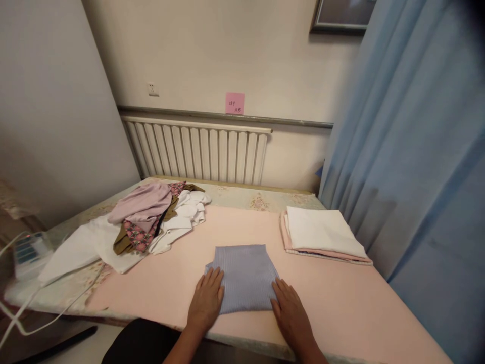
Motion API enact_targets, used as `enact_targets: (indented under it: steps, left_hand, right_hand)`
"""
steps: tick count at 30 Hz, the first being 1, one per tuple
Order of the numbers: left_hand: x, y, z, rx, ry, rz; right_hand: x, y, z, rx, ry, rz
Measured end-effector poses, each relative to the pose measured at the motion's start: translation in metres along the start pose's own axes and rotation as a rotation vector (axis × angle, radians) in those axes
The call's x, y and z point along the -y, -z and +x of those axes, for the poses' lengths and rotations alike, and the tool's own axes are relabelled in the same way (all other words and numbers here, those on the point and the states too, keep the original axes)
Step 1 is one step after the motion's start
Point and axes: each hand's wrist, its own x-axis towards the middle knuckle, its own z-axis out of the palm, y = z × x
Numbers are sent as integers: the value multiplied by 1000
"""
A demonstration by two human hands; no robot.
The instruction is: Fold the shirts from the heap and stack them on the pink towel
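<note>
A folded blue-grey striped garment (246, 278) lies flat on the pink cloth (337, 303) near the front edge of the bed. My left hand (207, 298) rests on its left edge, fingers stretched out and pointing away from me. On the opposite side my right hand (291, 306) touches the garment's right edge, its fingers also extended. Neither hand grips the fabric. A small corner of cloth sticks out at the garment's left, just beyond my left fingertips.
A loose heap of clothes (142, 212) lies at the left, and a neat folded stack (324, 232) at the right. White cables (22, 321) trail beside a power strip (32, 253). Behind the bed are a radiator (200, 151) and wall; a blue curtain (401, 151) hangs right.
</note>
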Motion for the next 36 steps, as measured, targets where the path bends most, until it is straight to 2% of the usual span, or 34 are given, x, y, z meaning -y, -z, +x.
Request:
enact_targets:
  steps: [36]
  left_hand:
    - [0, 1, -1, -43, -16, -18]
  right_hand:
    - [1, 2, 1, -20, -17, 47]
